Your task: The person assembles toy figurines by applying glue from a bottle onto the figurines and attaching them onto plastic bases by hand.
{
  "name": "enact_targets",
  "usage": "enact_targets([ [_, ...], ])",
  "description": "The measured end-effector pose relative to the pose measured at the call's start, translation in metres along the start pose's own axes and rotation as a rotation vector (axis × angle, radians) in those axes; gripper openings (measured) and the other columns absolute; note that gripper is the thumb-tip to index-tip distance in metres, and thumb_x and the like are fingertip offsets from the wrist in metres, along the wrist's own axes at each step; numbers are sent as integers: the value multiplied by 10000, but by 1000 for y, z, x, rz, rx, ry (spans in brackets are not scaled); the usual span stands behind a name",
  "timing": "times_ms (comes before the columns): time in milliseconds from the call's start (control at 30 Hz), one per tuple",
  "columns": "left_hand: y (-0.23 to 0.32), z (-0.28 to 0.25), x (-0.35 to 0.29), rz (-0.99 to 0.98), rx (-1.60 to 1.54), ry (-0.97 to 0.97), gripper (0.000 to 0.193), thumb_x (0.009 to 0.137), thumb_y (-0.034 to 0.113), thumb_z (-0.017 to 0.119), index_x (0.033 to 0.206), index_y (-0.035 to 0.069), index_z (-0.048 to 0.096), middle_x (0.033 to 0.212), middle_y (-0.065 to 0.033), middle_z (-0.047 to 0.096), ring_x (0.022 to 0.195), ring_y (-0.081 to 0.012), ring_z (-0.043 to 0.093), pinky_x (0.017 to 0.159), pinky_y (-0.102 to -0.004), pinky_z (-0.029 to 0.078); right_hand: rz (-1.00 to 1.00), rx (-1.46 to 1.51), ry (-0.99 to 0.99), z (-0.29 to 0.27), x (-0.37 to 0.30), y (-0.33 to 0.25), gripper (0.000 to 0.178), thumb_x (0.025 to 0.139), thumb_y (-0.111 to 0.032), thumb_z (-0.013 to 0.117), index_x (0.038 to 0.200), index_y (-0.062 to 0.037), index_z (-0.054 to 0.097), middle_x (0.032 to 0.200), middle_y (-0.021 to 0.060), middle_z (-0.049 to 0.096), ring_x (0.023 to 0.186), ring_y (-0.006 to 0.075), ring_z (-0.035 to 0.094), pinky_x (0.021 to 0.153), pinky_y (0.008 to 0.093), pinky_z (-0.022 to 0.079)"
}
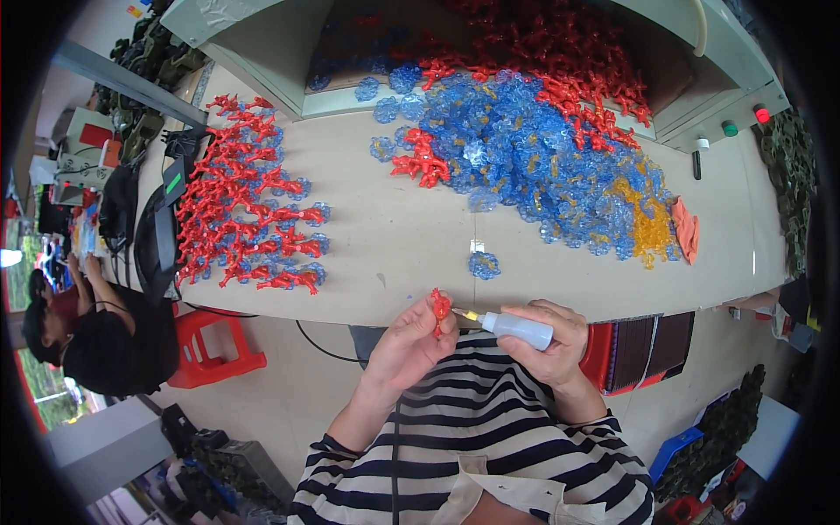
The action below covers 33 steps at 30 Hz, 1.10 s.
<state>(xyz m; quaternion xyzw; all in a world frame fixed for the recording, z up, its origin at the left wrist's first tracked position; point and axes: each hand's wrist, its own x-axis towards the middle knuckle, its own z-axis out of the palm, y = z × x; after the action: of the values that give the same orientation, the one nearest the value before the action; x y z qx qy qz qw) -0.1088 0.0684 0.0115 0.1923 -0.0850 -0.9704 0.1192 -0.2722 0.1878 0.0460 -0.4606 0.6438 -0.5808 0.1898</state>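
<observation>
Between the fingers of my left hand (407, 348) is a small red plastic figure (439, 306), held up at the table's near edge. My right hand (556, 339) is closed round a white squeeze bottle (522, 330) with a yellowish nozzle. The nozzle tip points left and is at or very near the figure; whether they touch I cannot tell. Just beyond my hands a single clear blue flower-shaped piece (484, 265) lies on the table. To the left, rows of red figures (254, 206) stand or lie on blue pieces.
A large heap of blue pieces (499, 131) fills the table's middle, with red figures (586, 96) behind and yellow pieces (647, 214) at its right. An orange cloth (687, 230) lies beside it. A grey machine housing (236, 44) spans the back. Another person (105, 324) sits far left, near a red stool (214, 350).
</observation>
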Motion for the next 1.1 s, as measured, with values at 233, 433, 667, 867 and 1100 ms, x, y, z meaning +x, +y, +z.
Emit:
enact_targets([
  [233,-1,2,0,6,47,-3,301,896,231,539,1137,59,488,822,-33,524,724,-134,473,653,-228,395,-1,45,12,-3,0,-2,269,655,-110,713,864,48,648,645,110,614,518,176,563,489,248,422],
  [433,-1,5,0,2,72,22,292,911,234,512,1144,60,492,810,-29,515,718,-131,461,651,-229,391,5,45,-20,-1,-1,-1,273,659,-116,719,864,49,649,660,121,626,542,178,589,507,244,442],
  [667,-1,3,-1,14,94,33,282,916,225,502,1148,64,491,818,-29,516,721,-134,461,646,-239,391,-13,58,-39,-12,-1,1,321,626,-61,756,920,23,656,680,92,628,545,149,577,491,227,425],
  [867,-5,2,1,29,129,-11,240,921,206,493,1133,94,495,845,-39,518,695,-140,457,615,-234,370,205,135,67,-21,-1,13,341,648,-8,715,975,10,622,842,86,624,739,151,587,656,235,446],
  [1100,-5,7,1,133,367,19,183,923,175,491,1081,83,496,832,-33,545,703,-122,488,599,-225,365,276,-95,235,-10,9,42,318,733,16,633,1047,-12,588,1007,94,611,941,175,579,816,275,443],
])
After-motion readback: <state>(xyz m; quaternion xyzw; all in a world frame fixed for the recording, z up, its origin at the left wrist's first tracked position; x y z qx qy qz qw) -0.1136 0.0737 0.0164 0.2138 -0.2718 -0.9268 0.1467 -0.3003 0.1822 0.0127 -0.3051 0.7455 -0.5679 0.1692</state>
